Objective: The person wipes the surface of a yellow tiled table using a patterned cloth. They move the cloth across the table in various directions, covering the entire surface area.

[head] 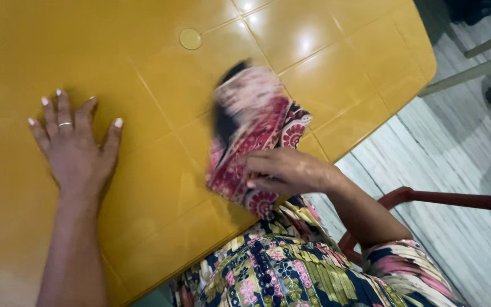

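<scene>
1. At lower centre, a red patterned cloth [255, 142] is pinched by the right hand [288, 170], fingers clamped on its near edge.
2. At left, the left hand [75, 145] is laid flat, fingers spread apart.
3. Both are carried by a yellow tabletop [325, 79].

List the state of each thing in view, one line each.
left hand: flat on the table, fingers spread, holds nothing
right hand: grip shut on the cloth
cloth: bunched, on the table, far end blurred
table: yellow, glossy
red chair: beside the table

One yellow table [325, 85], one patterned red cloth [254, 136], two hands, left hand [75, 150], right hand [285, 170], one ring [65, 124], one red chair [456, 199]
</scene>
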